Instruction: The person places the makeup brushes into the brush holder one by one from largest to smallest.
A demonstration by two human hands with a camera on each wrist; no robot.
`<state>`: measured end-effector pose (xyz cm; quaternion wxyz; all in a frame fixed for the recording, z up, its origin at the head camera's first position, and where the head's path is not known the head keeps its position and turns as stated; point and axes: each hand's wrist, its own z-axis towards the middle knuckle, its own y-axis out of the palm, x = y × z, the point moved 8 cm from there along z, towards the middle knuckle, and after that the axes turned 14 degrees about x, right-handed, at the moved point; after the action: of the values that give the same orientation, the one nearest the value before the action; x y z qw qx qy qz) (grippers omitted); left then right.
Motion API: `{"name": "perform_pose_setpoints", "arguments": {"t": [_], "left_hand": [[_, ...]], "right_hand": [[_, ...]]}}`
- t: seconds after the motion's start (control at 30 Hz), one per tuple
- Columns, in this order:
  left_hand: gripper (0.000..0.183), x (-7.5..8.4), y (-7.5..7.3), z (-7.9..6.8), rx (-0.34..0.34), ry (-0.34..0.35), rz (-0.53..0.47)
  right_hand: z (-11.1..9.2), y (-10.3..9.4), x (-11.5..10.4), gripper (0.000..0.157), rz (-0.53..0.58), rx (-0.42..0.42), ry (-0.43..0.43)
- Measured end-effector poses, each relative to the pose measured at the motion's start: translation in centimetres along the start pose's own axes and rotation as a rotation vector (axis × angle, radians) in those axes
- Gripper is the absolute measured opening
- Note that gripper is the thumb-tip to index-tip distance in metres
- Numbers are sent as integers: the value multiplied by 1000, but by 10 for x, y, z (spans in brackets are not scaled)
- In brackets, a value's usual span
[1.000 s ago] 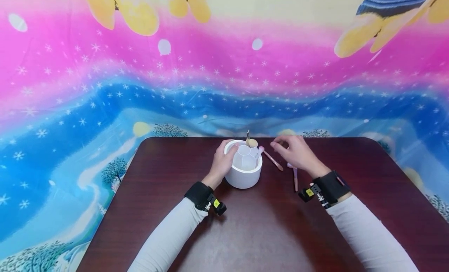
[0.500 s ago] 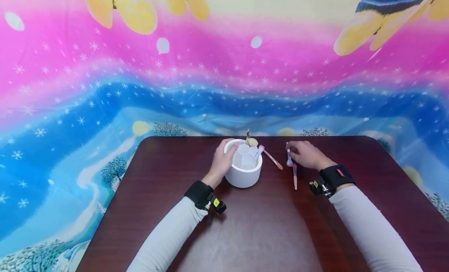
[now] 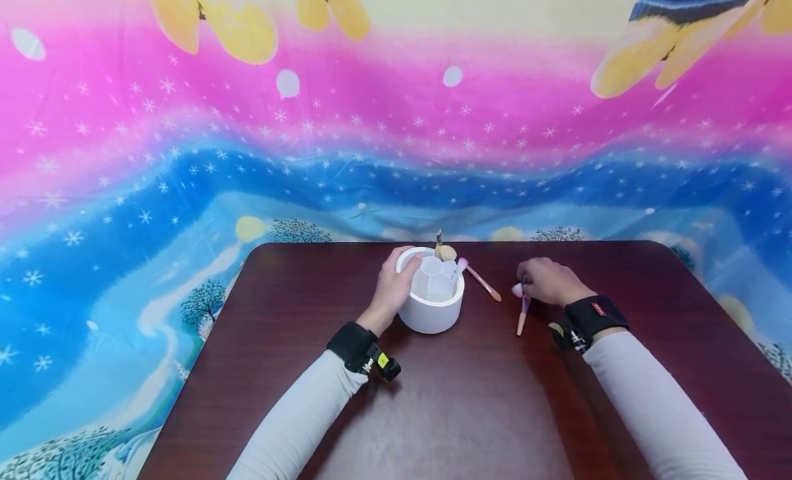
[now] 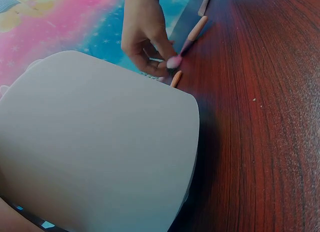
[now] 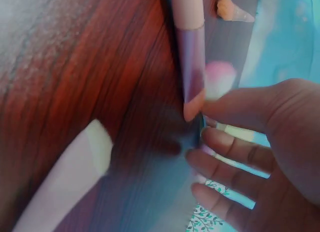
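Note:
My left hand (image 3: 394, 284) grips a white round pot (image 3: 431, 315) at its left side, thumb over the rim. Clear divided compartments (image 3: 433, 279) sit inside it. To the right, my right hand (image 3: 551, 280) pinches a makeup brush (image 5: 220, 78) with a fluffy pink-and-white head, its handle mostly hidden by the fingers. Right at the fingertips lies another makeup brush (image 5: 192, 62) with a wooden-coloured handle and a purple part. In the left wrist view, the pot's white wall (image 4: 100, 142) fills the foreground, and the right hand (image 4: 147, 37) shows beyond it.
A pink-headed brush (image 3: 481, 280) lies slantwise between pot and right hand. Behind the pot's rim show a cream round piece (image 3: 447, 253) and a slim gold-toned piece (image 3: 438, 243). The dark wooden table (image 3: 297, 294) ends at a patterned cloth backdrop (image 3: 396, 122).
My right hand came right and down from beside the pot to the loose brushes, then shifted slightly right and nearer with the fluffy brush. The left hand and pot stayed put.

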<state>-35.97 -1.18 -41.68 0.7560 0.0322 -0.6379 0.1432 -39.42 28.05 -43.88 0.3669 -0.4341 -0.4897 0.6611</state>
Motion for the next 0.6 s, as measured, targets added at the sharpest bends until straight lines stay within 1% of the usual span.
{"name": "perform_pose_setpoints", "arguments": {"t": [0.13, 0.33, 0.47, 0.53, 0.6], "left_hand": [[38, 1, -1, 0, 1, 2, -3], [38, -2, -3, -1, 2, 1, 1], [38, -2, -3, -1, 8, 6, -5], [37, -3, -3, 0, 11, 6, -7], [37, -4, -3, 0, 11, 7, -9]], "right_hand": [[-8, -2, 6, 12, -6, -26, 37], [-26, -3, 11, 8, 26, -115, 50], [-36, -7, 6, 6, 75, -173, 14], [-39, -11, 1, 8, 105, -176, -8], [-40, -19, -6, 10, 137, -153, -35]]}}
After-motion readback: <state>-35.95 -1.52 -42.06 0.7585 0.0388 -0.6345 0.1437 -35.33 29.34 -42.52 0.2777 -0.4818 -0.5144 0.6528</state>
